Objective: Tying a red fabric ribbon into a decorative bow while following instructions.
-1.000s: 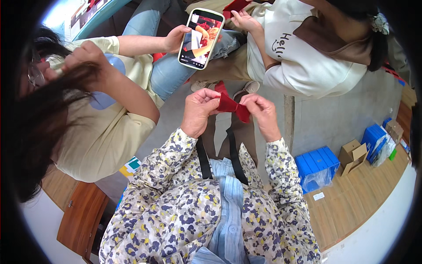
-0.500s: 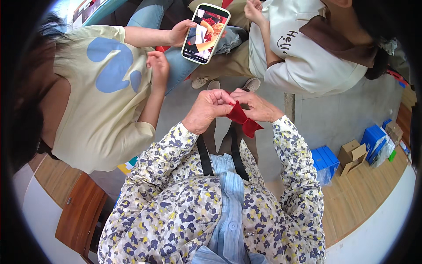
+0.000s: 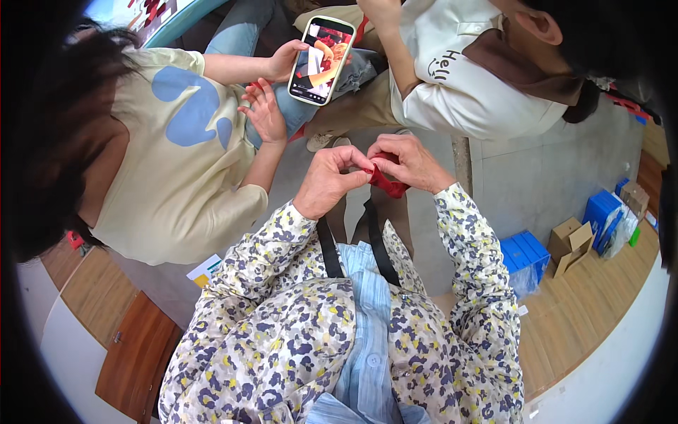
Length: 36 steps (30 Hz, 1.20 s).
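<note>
A small red ribbon bow hangs between my two hands, in front of my body. My left hand pinches its left end between thumb and index finger. The fingers of my right hand are closed on its upper right part, covering some of it. Below my right fingers a red loop droops. Both my sleeves are of a floral print.
At the left, a person in a cream shirt holds a phone showing a picture. Another person in a white shirt sits opposite. Blue bins and an open cardboard box stand on the wooden floor at right.
My right hand has shifted up and its fingers have curled further over the ribbon bow, whose tails now show less. The phone moved slightly down-left; the other person's free hand opened.
</note>
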### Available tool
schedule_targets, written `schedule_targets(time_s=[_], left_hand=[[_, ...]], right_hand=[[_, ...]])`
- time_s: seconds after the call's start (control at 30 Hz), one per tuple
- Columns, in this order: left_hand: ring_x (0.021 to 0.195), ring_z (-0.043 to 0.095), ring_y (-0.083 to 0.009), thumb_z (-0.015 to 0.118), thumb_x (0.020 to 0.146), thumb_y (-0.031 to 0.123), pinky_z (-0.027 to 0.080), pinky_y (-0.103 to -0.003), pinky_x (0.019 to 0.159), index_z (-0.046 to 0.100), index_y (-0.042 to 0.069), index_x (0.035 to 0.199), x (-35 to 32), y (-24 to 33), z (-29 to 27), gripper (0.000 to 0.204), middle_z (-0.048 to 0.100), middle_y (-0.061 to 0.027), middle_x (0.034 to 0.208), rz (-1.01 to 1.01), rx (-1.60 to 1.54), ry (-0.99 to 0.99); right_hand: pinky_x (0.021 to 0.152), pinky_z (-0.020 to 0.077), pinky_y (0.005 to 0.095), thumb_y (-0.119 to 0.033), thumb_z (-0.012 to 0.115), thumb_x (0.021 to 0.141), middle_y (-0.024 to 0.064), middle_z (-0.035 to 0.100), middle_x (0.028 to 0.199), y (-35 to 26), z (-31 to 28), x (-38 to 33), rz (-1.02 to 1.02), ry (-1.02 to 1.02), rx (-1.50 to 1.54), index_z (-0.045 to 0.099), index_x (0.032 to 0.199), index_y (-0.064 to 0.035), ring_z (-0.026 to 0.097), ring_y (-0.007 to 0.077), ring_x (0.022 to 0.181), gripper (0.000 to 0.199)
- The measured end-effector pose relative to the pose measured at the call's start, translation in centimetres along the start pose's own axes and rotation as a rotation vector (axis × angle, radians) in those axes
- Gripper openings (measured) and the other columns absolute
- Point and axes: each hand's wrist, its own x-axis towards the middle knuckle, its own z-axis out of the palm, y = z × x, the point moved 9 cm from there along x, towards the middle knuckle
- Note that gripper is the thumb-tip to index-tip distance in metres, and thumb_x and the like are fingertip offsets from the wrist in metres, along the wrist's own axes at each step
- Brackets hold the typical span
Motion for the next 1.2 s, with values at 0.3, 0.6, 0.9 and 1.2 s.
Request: schedule_targets(time_s=[0.3,0.6,0.9,1.2], left_hand=[[0.078,0.055,-0.0081,0.063,0.075,0.002,0.044,-0.023,0.072,0.064,0.000,0.084,-0.1,0.9,-0.3,0.009,0.062,-0.0015,0.080,0.136,0.181,0.049],[0.074,0.058,-0.0077,0.062,0.077,0.000,0.045,-0.020,0.067,0.063,-0.002,0.084,0.4,-1.4,0.1,0.007,0.064,-0.0030,0.081,-0.017,0.057,-0.002],[0.070,0.057,-0.0059,0.064,0.077,-0.004,0.044,-0.018,0.065,0.063,-0.001,0.086,0.6,-3.9,-0.6,0.009,0.064,-0.0027,0.081,-0.117,-0.028,0.100],[0.064,0.056,-0.0048,0.064,0.075,-0.002,0.042,-0.017,0.058,0.063,-0.001,0.081,0.6,-5.4,-1.7,0.005,0.065,-0.0037,0.075,-0.102,-0.074,0.156]], right_hand=[[0.063,0.0439,0.0376,-0.014,0.067,0.074,0.0079,0.058,0.073,-0.4,-1.6,-0.1,-0.016,0.105,-0.135,0.060,0.075,-0.0033,0.057,0.0273,0.071,0.013],[0.062,0.0439,0.0377,-0.017,0.068,0.075,0.0068,0.059,0.074,-0.2,-2.2,0.1,-0.007,0.137,-0.139,0.060,0.075,-0.0048,0.057,0.0267,0.071,0.014],[0.061,0.0431,0.0357,-0.013,0.068,0.076,0.0081,0.058,0.075,0.7,-1.5,-0.5,-0.008,0.054,-0.208,0.059,0.078,-0.0020,0.056,0.0267,0.069,0.014],[0.062,0.0449,0.0384,-0.016,0.066,0.075,0.0101,0.061,0.073,1.4,0.2,0.3,0.024,0.010,-0.191,0.061,0.076,-0.0028,0.059,0.0289,0.070,0.014]])
